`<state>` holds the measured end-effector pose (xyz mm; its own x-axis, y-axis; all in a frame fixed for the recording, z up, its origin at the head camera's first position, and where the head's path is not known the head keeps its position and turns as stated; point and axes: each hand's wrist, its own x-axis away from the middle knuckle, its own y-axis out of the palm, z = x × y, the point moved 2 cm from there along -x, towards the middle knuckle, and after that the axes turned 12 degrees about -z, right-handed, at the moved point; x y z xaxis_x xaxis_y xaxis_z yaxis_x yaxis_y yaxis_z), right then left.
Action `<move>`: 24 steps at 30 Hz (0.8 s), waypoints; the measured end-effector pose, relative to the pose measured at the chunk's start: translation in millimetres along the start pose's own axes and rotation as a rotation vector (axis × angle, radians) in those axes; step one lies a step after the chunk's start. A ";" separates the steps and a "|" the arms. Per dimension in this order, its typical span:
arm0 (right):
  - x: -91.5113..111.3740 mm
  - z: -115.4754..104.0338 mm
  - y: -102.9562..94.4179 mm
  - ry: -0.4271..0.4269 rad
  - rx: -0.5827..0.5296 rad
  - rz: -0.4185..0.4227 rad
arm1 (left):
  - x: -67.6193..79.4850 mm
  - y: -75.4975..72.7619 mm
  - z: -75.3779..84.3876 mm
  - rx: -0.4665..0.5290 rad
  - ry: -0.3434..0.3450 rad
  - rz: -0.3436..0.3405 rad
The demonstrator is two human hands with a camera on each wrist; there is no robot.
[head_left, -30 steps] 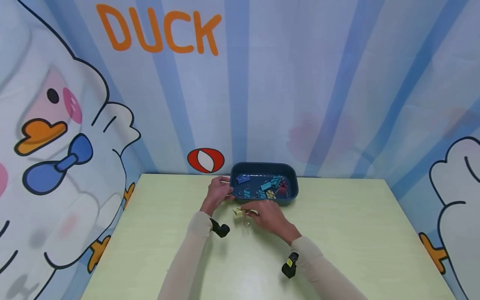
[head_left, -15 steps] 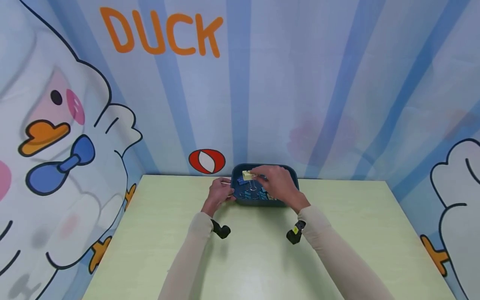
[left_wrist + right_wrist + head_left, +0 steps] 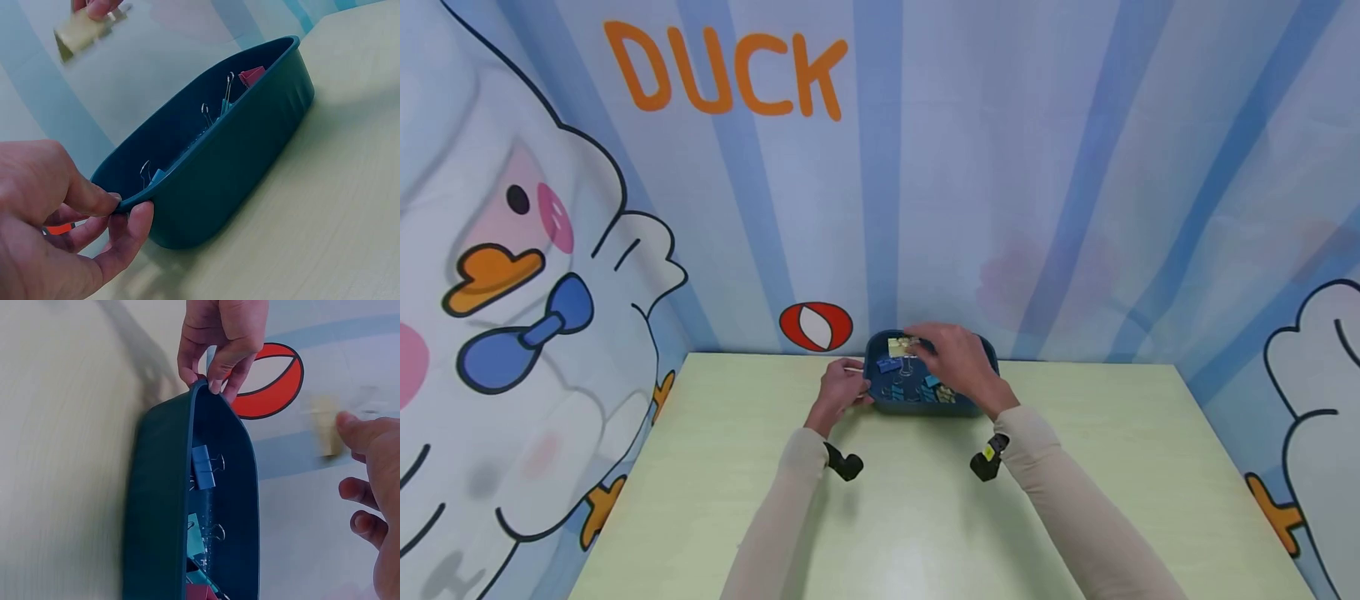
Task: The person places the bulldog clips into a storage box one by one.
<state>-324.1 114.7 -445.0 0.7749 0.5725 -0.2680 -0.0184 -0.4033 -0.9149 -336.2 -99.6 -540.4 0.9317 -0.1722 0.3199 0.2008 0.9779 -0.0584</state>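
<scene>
A yellow binder clip (image 3: pixel 899 347) hangs over the far left part of a dark blue-green bin. My right hand (image 3: pixel 955 358) pinches it between thumb and fingertips. In the right wrist view the yellow clip (image 3: pixel 326 425) is blurred, with the thumb right at it. My left hand (image 3: pixel 839 386) grips the left end of the bin; in the left wrist view its thumb and fingers pinch the bin's rim (image 3: pixel 134 203). Inside the bin lie a blue binder clip (image 3: pixel 203 467), teal binder clips (image 3: pixel 195 535), a red clip (image 3: pixel 252 75) and another yellowish clip (image 3: pixel 946 393).
The bin (image 3: pixel 231 165) stands on a pale wooden table (image 3: pixel 895 500) near its back edge. Behind it rises a printed backdrop (image 3: pixel 940 167) with blue stripes and duck figures. Each wrist wears a small black camera (image 3: pixel 846 463).
My right hand has lifted the yellow binder clip from the table in front of the bin and carried it up and away over the bin. My left hand keeps its grip on the bin.
</scene>
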 end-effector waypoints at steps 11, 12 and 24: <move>9.3 5.6 -4.5 0.024 -0.030 -0.005 | -0.9 0.8 0.2 -0.020 0.002 0.018; 10.1 5.8 -4.9 0.017 -0.030 -0.003 | -1.6 0.4 -0.1 -0.021 0.003 0.019; 38.0 3.3 -9.9 0.001 -0.045 -0.143 | 7.6 -12.1 -2.9 -0.334 0.078 -0.028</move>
